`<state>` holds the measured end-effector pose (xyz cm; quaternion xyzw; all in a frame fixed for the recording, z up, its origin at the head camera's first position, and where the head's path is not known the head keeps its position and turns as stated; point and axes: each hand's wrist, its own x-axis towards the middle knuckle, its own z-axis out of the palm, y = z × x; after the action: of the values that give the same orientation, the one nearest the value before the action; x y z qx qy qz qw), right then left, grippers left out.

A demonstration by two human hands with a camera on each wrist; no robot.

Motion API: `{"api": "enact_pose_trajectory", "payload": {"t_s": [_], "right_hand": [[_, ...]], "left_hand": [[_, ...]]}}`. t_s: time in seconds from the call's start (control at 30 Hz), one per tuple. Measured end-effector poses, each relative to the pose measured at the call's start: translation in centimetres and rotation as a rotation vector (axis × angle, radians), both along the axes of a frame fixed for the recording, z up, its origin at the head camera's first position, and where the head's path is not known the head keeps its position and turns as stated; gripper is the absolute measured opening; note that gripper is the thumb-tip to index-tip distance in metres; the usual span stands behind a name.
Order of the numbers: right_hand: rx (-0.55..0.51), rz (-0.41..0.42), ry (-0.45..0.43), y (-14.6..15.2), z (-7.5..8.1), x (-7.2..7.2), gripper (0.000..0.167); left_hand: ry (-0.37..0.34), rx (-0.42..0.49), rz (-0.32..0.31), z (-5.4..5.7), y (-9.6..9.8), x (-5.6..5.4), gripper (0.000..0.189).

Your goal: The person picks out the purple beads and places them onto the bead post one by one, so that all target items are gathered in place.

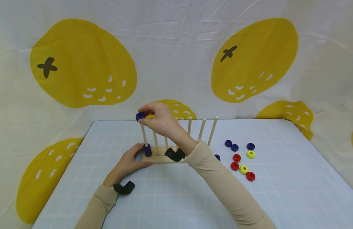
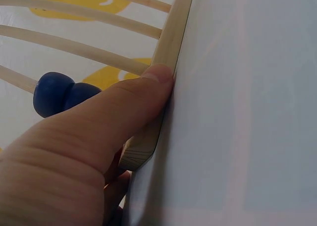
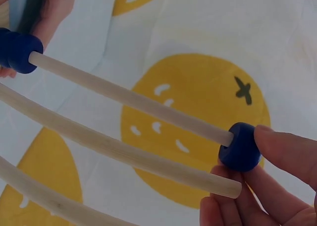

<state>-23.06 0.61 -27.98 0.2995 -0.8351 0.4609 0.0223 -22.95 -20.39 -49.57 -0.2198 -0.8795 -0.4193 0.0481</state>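
My right hand (image 1: 162, 120) pinches a dark blue bead (image 3: 243, 149) between thumb and fingers at the top of the leftmost peg (image 1: 144, 135). In the right wrist view the peg's tip enters the bead's hole. Low on that same peg sit two stacked dark blue beads (image 2: 53, 94). My left hand (image 1: 128, 163) grips the left end of the wooden base (image 1: 162, 159), its thumb (image 2: 133, 94) along the front side and its other fingers behind, partly hidden. More upright pegs (image 1: 213, 131) stand in a row along the base; the right forearm covers part of them.
Right of the rack, loose beads lie scattered on the light blue checked cloth (image 1: 279, 190): several blue (image 1: 234, 147), red (image 1: 250, 176) and yellow (image 1: 243, 170) ones. One blue bead (image 1: 217, 157) is partly hidden by the right sleeve (image 1: 222, 178). A fruit-patterned curtain (image 1: 176, 63) hangs behind the table.
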Motion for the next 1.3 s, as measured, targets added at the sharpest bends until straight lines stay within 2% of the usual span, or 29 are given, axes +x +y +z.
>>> {"api": "enact_pose_trajectory", "payload": {"t_s": [0.47, 0.8, 1.13, 1.3], "right_hand": [[0.079, -0.018, 0.004, -0.1, 0.2, 0.1, 0.031], [0.048, -0.013, 0.009, 0.0, 0.0, 0.1, 0.029], [-0.128, 0.066, 0.047, 0.7, 0.0, -0.1, 0.023], [-0.204, 0.096, 0.049, 1.4, 0.2, 0.2, 0.023]], "left_hand": [[0.011, 0.005, -0.01, 0.1, 0.1, 0.0, 0.068], [-0.013, 0.029, -0.015, 0.1, 0.0, 0.0, 0.062], [-0.001, 0.028, -0.022, 0.1, 0.1, -0.1, 0.061], [0.018, 0.027, -0.032, 0.1, 0.1, -0.1, 0.058]]}}
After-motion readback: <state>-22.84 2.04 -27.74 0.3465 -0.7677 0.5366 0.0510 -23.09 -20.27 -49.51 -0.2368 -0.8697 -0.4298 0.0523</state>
